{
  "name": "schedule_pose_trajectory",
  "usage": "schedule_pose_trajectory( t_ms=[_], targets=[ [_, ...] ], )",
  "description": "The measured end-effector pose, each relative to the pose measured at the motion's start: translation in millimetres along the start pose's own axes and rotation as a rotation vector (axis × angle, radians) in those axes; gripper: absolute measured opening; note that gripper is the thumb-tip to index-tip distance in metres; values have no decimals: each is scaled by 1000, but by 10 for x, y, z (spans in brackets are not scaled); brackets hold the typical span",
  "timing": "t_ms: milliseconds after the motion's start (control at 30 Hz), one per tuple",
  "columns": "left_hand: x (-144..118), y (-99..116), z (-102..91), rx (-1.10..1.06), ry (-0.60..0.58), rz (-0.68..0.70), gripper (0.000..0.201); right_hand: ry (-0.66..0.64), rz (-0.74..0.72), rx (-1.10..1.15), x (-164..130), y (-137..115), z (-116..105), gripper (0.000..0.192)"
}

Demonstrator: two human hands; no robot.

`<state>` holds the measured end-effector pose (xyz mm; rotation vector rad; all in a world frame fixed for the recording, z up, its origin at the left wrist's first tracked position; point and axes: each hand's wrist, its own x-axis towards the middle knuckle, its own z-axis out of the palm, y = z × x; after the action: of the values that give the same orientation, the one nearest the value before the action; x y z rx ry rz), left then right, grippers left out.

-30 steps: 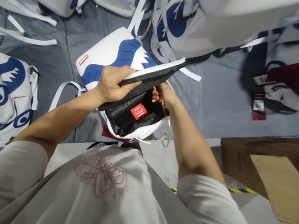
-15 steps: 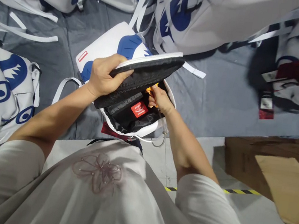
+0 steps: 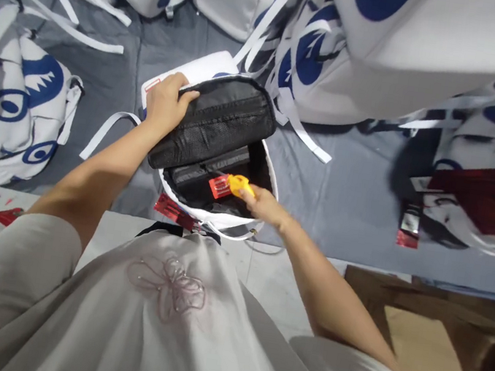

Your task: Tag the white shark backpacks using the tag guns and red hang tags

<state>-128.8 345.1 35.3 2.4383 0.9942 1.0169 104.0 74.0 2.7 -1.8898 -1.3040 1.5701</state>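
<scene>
At the white backpack (image 3: 206, 214), the left hand (image 3: 165, 104) pinches the lid (image 3: 230, 112); the right hand (image 3: 267, 205) curls its fingers around a yellow tool (image 3: 239, 185).

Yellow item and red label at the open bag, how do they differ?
The yellow item is plain yellow where it shows; the red label carries pale print. The yellow item is gripped by the right hand; the red label is in no hand and shows against the dark lining of the bag. The yellow item is in front, overlapping the red label's right edge. Both look bright against the dark lining.
</scene>
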Motion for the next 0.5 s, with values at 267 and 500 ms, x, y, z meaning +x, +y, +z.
schedule_pose_trajectory(
  t_ms=[267,500],
  targets=[
    [-126,170,-17,191,163,-43,41,37,-10,-868,-210,41,165,37],
    [-399,511,16,371,318,-173,43,281,-157,-685,-37,425,319,45]
  ],
)
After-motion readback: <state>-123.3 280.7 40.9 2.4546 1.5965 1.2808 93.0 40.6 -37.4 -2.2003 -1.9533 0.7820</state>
